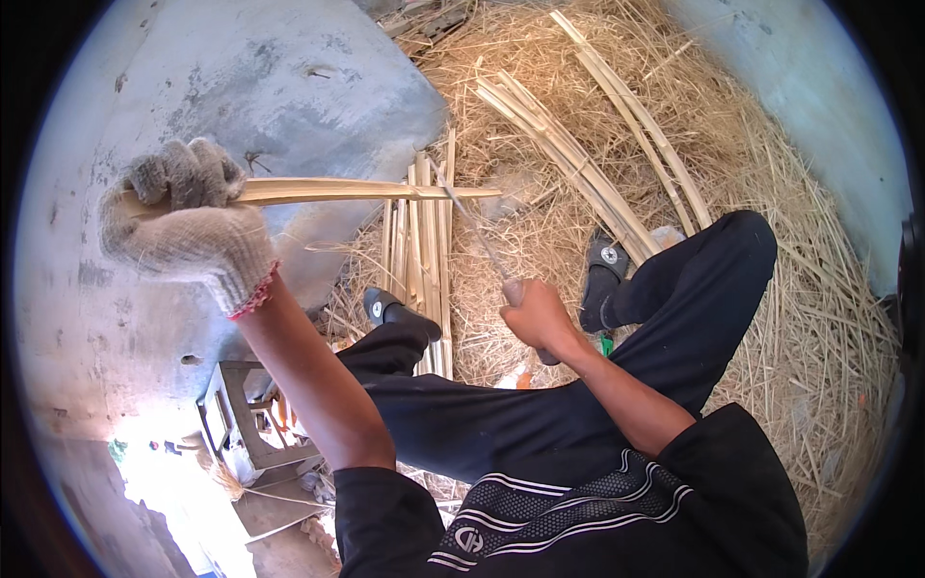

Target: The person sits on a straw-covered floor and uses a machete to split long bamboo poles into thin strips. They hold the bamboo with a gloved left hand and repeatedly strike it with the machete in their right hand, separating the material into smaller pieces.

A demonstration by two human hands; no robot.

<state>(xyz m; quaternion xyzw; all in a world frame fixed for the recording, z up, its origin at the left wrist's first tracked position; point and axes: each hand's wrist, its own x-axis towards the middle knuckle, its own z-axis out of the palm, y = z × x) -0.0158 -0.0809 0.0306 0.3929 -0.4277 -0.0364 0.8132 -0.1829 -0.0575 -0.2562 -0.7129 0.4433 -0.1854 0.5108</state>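
My left hand [188,226], in a white knit glove with a red cuff, is closed around one end of a pale bamboo strip [366,191] that runs level to the right. My bare right hand [538,318] grips the handle of a long thin knife [472,226]. The blade slants up and left, and its tip meets the strip near the strip's right end. Below the strip, several cut bamboo strips [424,250] lie side by side on the ground.
Dry straw and shavings [771,289] cover the ground. More long bamboo strips [578,164] lie across the straw at the top. My legs in dark trousers and sandals [602,270] stretch forward. A grey concrete wall [241,87] stands on the left. A small wooden stool [246,424] sits lower left.
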